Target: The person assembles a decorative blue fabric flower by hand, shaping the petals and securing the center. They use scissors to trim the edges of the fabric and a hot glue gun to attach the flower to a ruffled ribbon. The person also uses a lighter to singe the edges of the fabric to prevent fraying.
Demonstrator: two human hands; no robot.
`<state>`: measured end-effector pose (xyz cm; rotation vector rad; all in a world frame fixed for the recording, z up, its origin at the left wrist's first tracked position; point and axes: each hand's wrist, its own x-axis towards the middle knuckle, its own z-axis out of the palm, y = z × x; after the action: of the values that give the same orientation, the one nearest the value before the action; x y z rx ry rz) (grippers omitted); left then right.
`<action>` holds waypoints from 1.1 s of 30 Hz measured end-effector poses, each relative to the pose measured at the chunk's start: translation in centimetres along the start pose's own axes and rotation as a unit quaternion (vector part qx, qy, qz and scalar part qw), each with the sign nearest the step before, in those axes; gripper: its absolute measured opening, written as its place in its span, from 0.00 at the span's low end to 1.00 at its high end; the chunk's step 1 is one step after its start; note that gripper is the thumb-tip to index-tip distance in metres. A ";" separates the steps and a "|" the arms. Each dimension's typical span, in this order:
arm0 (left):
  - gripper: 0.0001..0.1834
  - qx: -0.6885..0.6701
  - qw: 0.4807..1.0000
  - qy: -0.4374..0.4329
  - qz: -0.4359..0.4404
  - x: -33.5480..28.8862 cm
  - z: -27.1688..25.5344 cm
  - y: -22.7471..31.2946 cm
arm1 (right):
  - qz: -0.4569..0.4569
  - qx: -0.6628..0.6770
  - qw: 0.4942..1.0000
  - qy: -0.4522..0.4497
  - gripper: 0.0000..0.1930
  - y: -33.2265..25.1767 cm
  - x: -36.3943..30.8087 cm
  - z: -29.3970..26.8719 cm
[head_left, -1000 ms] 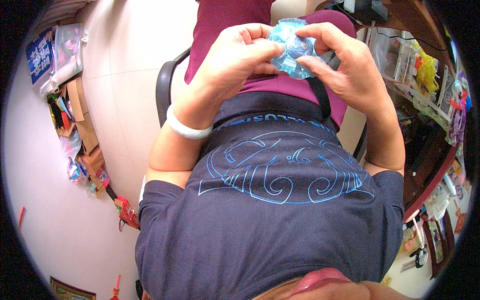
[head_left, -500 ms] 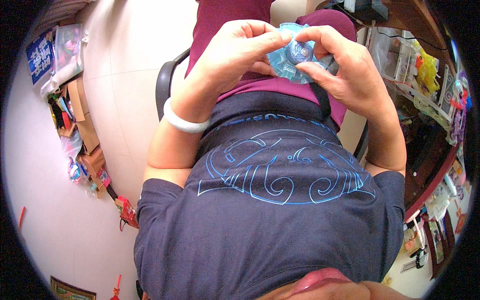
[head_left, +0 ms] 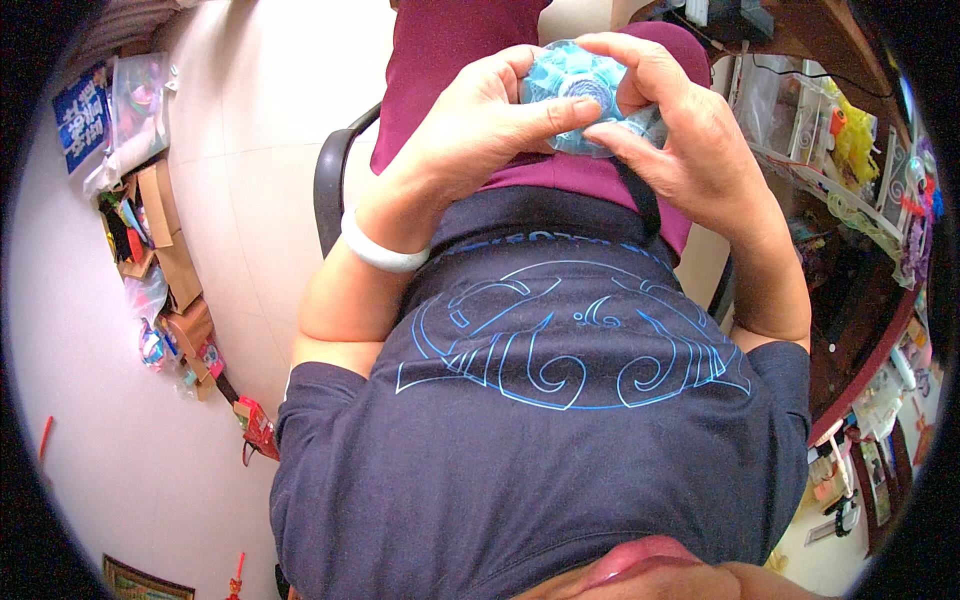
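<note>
Left hand [head_left: 475, 125] and right hand [head_left: 680, 130] pinch blue ruffled rosette [head_left: 577, 72] — probably light, soft, crushable; best held by edges.

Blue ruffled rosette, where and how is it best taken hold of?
Probably with a light pinch on the far rim of the blue rosette, coming from the far side: that ruffled edge shows bare, while the left hand and right hand hold its sides.

Perhaps navy T-shirt [head_left: 540, 470], white bangle [head_left: 381, 252], maroon trousers [head_left: 430, 70]
</note>
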<state>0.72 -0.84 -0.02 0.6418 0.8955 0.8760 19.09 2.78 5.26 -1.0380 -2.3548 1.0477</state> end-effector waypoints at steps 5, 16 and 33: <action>0.19 0.023 0.999 -0.013 -0.020 -0.5 -0.4 0.8 | 0.006 0.013 1.000 -0.006 0.23 0.0 -0.4 -0.9; 0.23 -0.015 0.998 -0.061 -0.014 -0.8 -0.4 1.4 | 0.128 0.188 0.974 -0.001 0.17 0.5 -0.3 -0.9; 0.25 -0.122 0.991 0.039 0.033 -0.4 0.2 -1.0 | 0.130 0.283 0.948 0.062 0.11 3.3 0.2 3.0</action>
<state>1.09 -1.72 -0.52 0.4295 0.8235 1.0574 18.80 3.02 0.86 -1.1506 -1.6821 1.5777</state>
